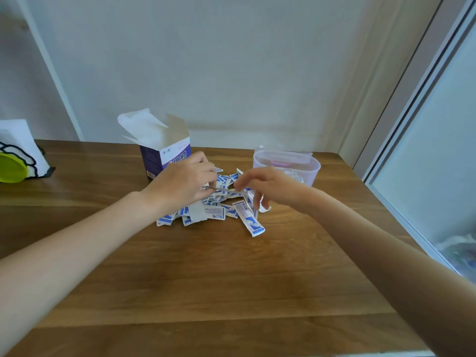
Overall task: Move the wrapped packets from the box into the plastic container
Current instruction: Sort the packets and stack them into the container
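A heap of white-and-blue wrapped packets (215,212) lies on the wooden table between the two containers. The purple-and-white box (164,150) stands open-topped behind my left hand. The clear plastic container (309,167) stands at the right of the heap, with a few packets inside. My left hand (184,182) hovers over the heap's left side and pinches one end of a packet (226,190) seen edge-on. My right hand (268,186) pinches the other end of that packet, its other fingers curled down onto the heap.
A white bag with a yellow-green shape (15,155) stands at the table's far left. A white wall runs behind the table. A window frame and sill (412,140) border the table's right edge. Bare wood lies in front of the heap.
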The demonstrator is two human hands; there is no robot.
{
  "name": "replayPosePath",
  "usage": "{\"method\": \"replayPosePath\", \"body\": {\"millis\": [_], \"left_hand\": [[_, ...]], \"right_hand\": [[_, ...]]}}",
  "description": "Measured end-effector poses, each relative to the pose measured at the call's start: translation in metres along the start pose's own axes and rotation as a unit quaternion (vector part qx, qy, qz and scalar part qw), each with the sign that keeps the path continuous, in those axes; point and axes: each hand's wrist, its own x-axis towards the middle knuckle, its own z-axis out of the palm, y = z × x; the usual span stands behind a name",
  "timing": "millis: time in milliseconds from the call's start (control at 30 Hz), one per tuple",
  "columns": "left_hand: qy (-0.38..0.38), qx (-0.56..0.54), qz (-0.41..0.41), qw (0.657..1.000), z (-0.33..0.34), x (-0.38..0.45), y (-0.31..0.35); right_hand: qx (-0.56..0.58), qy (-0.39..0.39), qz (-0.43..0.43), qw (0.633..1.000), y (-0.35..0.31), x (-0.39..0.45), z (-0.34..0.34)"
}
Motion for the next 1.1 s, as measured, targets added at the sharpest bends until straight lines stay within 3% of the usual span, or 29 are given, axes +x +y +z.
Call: {"method": "replayPosePath", "body": {"millis": [100, 167, 300, 367, 467, 500, 567, 667, 800, 833, 900, 967, 1033, 1100], "left_hand": [[0.046, 0.048, 0.035, 0.997, 0.002, 0.003, 0.013], [0.050, 0.070, 0.055, 0.995, 0.005, 0.006, 0.019], [0.018, 0.033, 0.039, 0.999, 0.007, 0.006, 0.020], [-0.036, -0.011, -0.024, 0.999, 0.005, 0.003, 0.017], [-0.236, -0.043, -0.179, 0.954, 0.005, -0.007, 0.008], [-0.287, -0.044, -0.200, 0.936, 0.006, -0.009, 0.008], [-0.320, -0.056, -0.211, 0.922, 0.011, -0.013, 0.010], [-0.299, -0.088, -0.231, 0.922, 0.016, -0.012, 0.012], [-0.267, -0.148, -0.252, 0.918, 0.011, -0.004, 0.010], [-0.246, -0.180, -0.265, 0.915, 0.009, -0.002, 0.009], [-0.173, -0.245, -0.296, 0.907, 0.002, 0.003, 0.010], [-0.092, -0.306, -0.325, 0.890, -0.004, 0.008, 0.011], [-0.045, -0.366, -0.359, 0.857, -0.008, 0.013, 0.011], [-0.025, -0.404, -0.386, 0.829, -0.010, 0.017, 0.012]], "right_hand": [[0.177, -0.017, 0.075, 0.981, 0.000, -0.001, 0.006], [0.231, -0.019, 0.078, 0.970, 0.000, -0.001, 0.015], [0.305, 0.119, 0.051, 0.944, -0.001, 0.003, 0.017], [0.265, 0.145, 0.051, 0.952, 0.002, 0.003, 0.012], [0.212, 0.124, 0.054, 0.968, 0.008, -0.004, 0.008], [0.208, 0.116, 0.055, 0.970, 0.011, -0.006, 0.008], [0.168, 0.110, 0.063, 0.978, 0.016, -0.008, 0.009], [0.084, 0.125, 0.074, 0.986, 0.020, -0.007, 0.010], [0.148, 0.095, 0.062, 0.983, 0.012, -0.004, 0.007], [0.119, 0.074, 0.064, 0.988, 0.011, -0.004, 0.008], [-0.105, 0.026, 0.054, 0.993, 0.012, -0.006, 0.011], [-0.296, 0.011, 0.015, 0.955, 0.017, -0.006, 0.014], [-0.286, 0.032, 0.009, 0.958, 0.016, -0.007, 0.012], [-0.148, 0.082, 0.025, 0.985, 0.011, -0.008, 0.005]]}}
